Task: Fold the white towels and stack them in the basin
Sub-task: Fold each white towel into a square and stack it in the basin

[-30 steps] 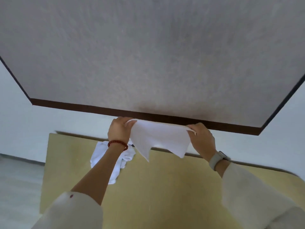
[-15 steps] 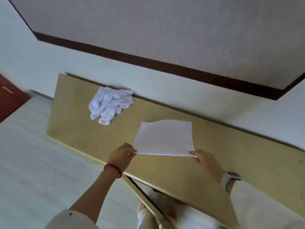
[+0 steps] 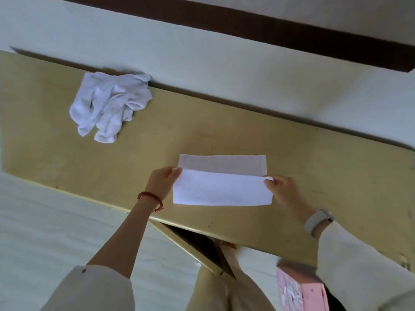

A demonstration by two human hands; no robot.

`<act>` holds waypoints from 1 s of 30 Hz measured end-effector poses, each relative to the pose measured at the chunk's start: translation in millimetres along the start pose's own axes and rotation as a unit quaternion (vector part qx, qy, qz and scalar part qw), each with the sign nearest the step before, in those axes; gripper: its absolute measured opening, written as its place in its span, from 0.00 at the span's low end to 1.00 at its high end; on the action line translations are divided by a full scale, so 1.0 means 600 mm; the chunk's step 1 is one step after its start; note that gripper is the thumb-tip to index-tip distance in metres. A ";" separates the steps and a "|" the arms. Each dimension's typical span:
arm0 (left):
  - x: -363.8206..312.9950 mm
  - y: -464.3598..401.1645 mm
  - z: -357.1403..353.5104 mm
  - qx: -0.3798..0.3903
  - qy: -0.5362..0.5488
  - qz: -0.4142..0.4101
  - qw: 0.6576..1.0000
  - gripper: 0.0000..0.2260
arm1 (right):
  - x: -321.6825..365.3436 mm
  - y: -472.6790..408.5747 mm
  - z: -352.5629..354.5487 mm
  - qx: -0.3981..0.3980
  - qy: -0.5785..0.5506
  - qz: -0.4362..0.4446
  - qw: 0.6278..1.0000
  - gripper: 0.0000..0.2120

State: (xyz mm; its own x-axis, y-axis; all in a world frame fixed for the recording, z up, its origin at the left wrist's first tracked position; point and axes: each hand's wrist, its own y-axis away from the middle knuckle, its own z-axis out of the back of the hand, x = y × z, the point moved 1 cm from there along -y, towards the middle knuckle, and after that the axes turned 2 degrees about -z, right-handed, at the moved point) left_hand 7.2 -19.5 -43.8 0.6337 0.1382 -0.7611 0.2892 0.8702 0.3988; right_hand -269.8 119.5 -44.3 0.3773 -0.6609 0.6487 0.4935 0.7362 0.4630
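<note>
A white towel (image 3: 222, 189) lies on the yellow table (image 3: 314, 171), partly folded: its near half is turned up and over the far half. My left hand (image 3: 162, 181) pinches the left corner of the lifted edge. My right hand (image 3: 280, 189) pinches the right corner of the same edge. A strip of the lower layer still shows beyond the fold. A crumpled heap of white towels (image 3: 110, 102) sits at the table's far left, against the wall. No basin is in view.
The table stands against a white wall (image 3: 202, 52) with a dark brown band above. A pink box (image 3: 298, 288) sits low at the right, below the table's near edge. Pale floor lies to the left.
The towel was held up in the air, then laid flat on the table. Both hands have now lifted its near edge and carried it over toward the far edge. The camera tilted down.
</note>
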 end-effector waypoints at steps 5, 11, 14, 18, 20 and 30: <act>-0.004 -0.053 -0.014 -0.040 0.017 0.012 0.999 0.17 | 0.028 -0.041 -0.007 -0.065 -0.079 -0.004 0.995 0.05; 0.009 -0.089 -0.033 -0.089 0.009 0.020 0.996 0.06 | 0.028 -0.085 -0.029 -0.106 -0.036 -0.026 0.993 0.05; 0.018 -0.099 -0.038 -0.108 0.001 0.028 0.994 0.05 | 0.027 -0.099 -0.038 -0.130 0.004 -0.030 0.991 0.08; 0.025 -0.105 -0.049 -0.140 -0.007 0.041 0.989 0.03 | 0.023 -0.106 -0.048 -0.142 0.032 -0.035 0.989 0.07; 0.027 -0.106 -0.055 -0.155 -0.011 0.048 0.987 0.02 | 0.021 -0.107 -0.050 -0.152 0.030 -0.032 0.987 0.07; 0.038 -0.101 -0.062 -0.176 -0.006 0.030 0.984 0.05 | 0.020 -0.115 -0.052 -0.164 0.021 -0.006 0.986 0.05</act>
State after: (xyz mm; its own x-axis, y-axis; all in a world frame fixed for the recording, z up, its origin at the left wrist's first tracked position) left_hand -22.5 -51.5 -104.0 0.6511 0.1896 -0.7349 -0.0131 0.9709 0.2390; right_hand -274.9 56.0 -87.3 0.3980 -0.6803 0.6154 0.7229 0.6456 0.2462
